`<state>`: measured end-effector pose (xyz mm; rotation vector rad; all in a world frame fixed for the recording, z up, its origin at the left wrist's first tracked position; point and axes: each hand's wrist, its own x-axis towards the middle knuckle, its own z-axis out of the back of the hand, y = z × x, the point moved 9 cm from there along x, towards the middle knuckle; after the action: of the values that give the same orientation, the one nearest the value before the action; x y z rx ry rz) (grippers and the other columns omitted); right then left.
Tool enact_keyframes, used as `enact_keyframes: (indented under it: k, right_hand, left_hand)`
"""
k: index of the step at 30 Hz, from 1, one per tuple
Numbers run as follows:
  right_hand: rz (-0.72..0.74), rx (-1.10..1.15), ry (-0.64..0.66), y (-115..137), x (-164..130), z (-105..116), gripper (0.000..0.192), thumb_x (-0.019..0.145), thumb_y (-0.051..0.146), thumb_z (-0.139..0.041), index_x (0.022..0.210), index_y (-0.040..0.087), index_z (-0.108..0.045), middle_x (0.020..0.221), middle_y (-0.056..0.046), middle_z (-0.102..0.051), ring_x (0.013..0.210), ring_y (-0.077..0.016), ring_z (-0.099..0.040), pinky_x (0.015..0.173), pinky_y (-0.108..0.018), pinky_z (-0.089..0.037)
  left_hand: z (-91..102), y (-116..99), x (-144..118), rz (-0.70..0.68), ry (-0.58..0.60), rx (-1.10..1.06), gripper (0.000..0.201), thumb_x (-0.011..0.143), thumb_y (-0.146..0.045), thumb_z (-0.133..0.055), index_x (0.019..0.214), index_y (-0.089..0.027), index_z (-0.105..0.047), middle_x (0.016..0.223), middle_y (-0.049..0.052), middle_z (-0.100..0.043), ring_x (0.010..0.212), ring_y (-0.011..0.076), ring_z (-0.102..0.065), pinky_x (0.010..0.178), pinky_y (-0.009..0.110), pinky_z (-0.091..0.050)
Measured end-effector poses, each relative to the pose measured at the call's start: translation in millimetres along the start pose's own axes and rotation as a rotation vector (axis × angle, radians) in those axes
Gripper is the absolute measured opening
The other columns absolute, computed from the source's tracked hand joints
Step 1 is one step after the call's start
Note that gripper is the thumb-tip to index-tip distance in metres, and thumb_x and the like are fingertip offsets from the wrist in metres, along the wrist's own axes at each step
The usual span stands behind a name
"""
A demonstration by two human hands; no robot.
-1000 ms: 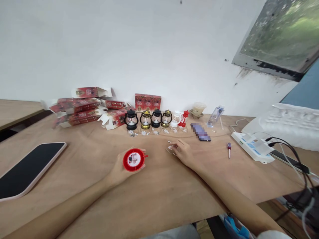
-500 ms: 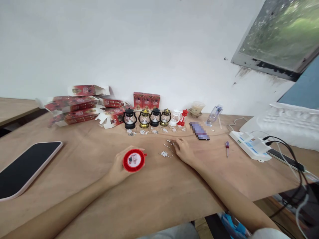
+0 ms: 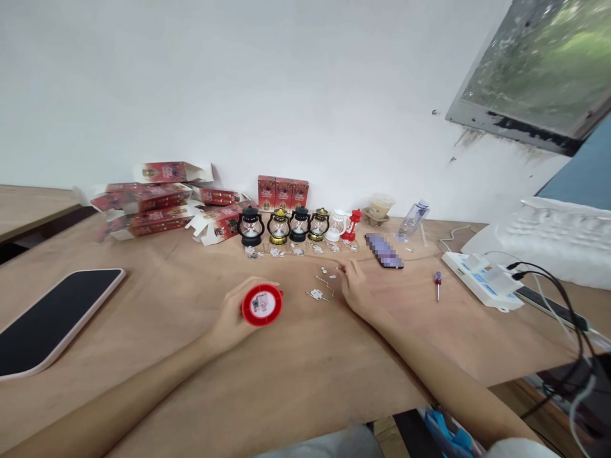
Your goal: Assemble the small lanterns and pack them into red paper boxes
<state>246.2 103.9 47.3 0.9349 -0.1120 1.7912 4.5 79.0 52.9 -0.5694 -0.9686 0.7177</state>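
My left hand [image 3: 237,310] is wrapped round a red toy lantern [image 3: 247,313], its underside turned up toward me. Inside the red rim, a pale round base shows an open compartment with small parts. My right hand [image 3: 357,289] hovers low over the table, thumb and fingertips pinched together; a tiny pale thing may be between them, too small to name. Just left of it lie small round button cells [image 3: 324,271], a little pale piece [image 3: 333,277], a bent wire handle [image 3: 330,287] and a white flat part [image 3: 316,294].
Several small lanterns [image 3: 299,226] in black, gold, white and red stand along the back, small parts before them. Red boxes [image 3: 162,197] pile up at left. A phone [image 3: 384,250], screwdriver [image 3: 438,285], power strip [image 3: 482,283] and bottle [image 3: 413,219] are at right; a black tablet-like device [image 3: 57,318] lies left.
My right hand has drawn slightly right, away from the small parts, uncovering a little pale piece. My left hand still holds the red lantern, tilted slightly differently.
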Motion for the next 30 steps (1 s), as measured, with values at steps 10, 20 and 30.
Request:
enact_keyframes:
  k: [10, 20, 30]
  right_hand:
    - [0.229, 0.219, -0.184, 64.4, -12.1, 8.9, 0.021, 0.093, 0.037, -0.045, 0.09, 0.024, -0.062, 0.078, -0.006, -0.063, 0.075, -0.0181, -0.062, 0.07, -0.034, -0.049]
    - [0.426, 0.443, -0.293, 127.3, -16.4, 2.0, 0.017, 0.087, 0.028, -0.06, 0.072, 0.021, -0.057, 0.065, -0.001, -0.062, 0.059, -0.0133, -0.055, 0.059, -0.03, -0.044]
    - [0.55, 0.404, -0.301, 145.2, -19.3, 14.8, 0.012, 0.089, 0.011, -0.051, 0.093, 0.019, -0.059, 0.073, -0.003, -0.063, 0.062, -0.0122, -0.055, 0.059, -0.028, -0.045]
  left_hand:
    - [12.3, -0.3, 5.9, 0.029, -0.126, 0.109, 0.028, 0.076, -0.027, -0.063, 0.102, -0.018, -0.062, 0.1, 0.007, -0.063, 0.095, 0.0223, -0.061, 0.082, 0.031, -0.048]
    - [3.4, 10.6, 3.8, 0.156, -0.097, 0.135, 0.048, 0.065, -0.034, -0.071, 0.107, -0.02, -0.053, 0.108, 0.008, -0.063, 0.098, 0.026, -0.061, 0.083, 0.039, -0.046]
    - [0.6, 10.0, 2.5, 0.147, -0.057, 0.228, 0.035, 0.068, -0.029, -0.065, 0.1, -0.022, -0.053, 0.101, 0.004, -0.064, 0.095, 0.024, -0.059, 0.08, 0.036, -0.044]
